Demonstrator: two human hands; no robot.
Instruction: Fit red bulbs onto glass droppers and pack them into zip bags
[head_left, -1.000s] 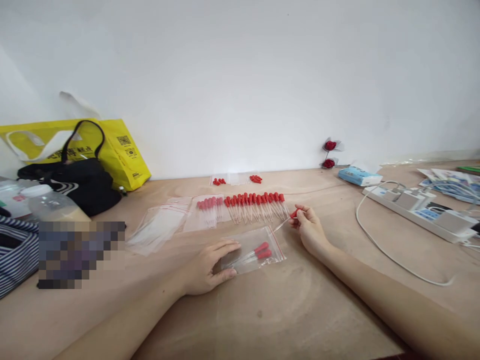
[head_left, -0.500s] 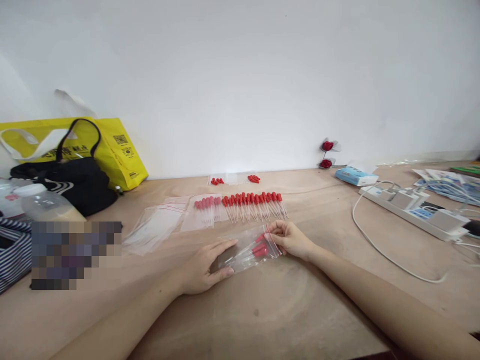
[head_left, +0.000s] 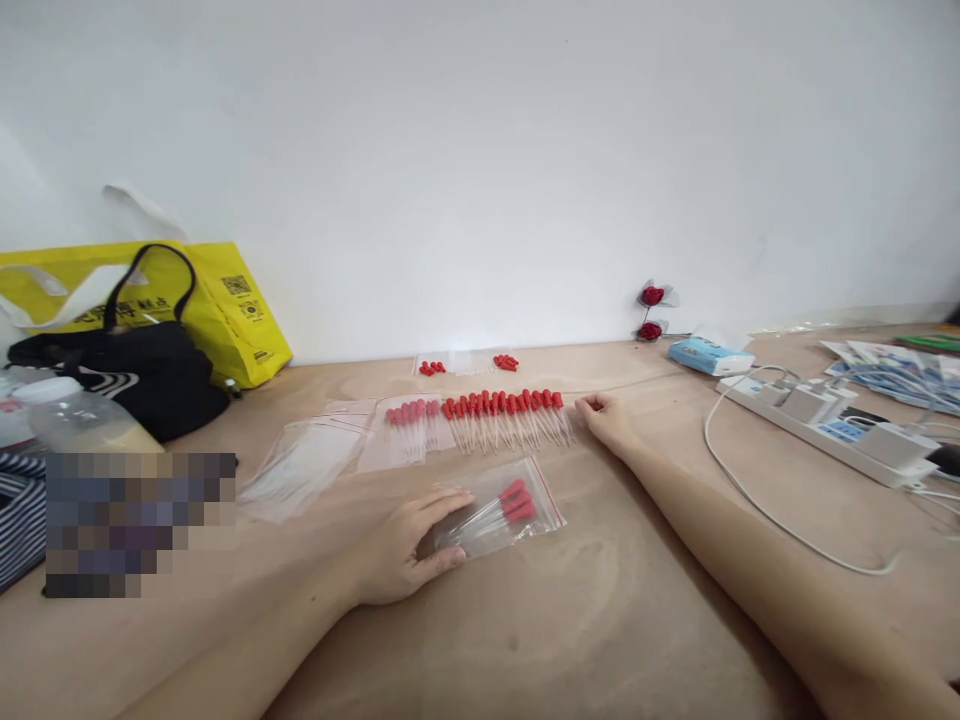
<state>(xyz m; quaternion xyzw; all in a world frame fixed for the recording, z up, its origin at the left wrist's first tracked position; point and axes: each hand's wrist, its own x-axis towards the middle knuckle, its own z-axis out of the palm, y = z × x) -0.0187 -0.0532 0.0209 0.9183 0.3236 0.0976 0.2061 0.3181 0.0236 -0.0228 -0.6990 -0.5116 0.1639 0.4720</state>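
Observation:
A clear zip bag (head_left: 491, 540) lies flat in front of me, holding what look like three droppers with red bulbs (head_left: 516, 502). At its left end rests my left hand (head_left: 409, 545), fingers and thumb spread over the plastic. My right hand (head_left: 609, 425) is off the bag, its fingertips drawn together beside the right end of a row of red-bulbed droppers (head_left: 502, 405); I see nothing between them. Left of that row, several droppers sit under or inside another clear bag (head_left: 371, 455).
Flat bags (head_left: 300, 465) are fanned on the left. Small bags of red bulbs (head_left: 506, 363) lie near the wall. A yellow bag (head_left: 247, 350), black bag (head_left: 169, 385) and bottle (head_left: 97, 420) stand left. Tissues (head_left: 710, 356), a power strip (head_left: 862, 455) and a white cable (head_left: 787, 545) lie right.
My right hand has let go of the zip bag's open end and moved up and right to the dropper row. My left hand has stayed at the bag.

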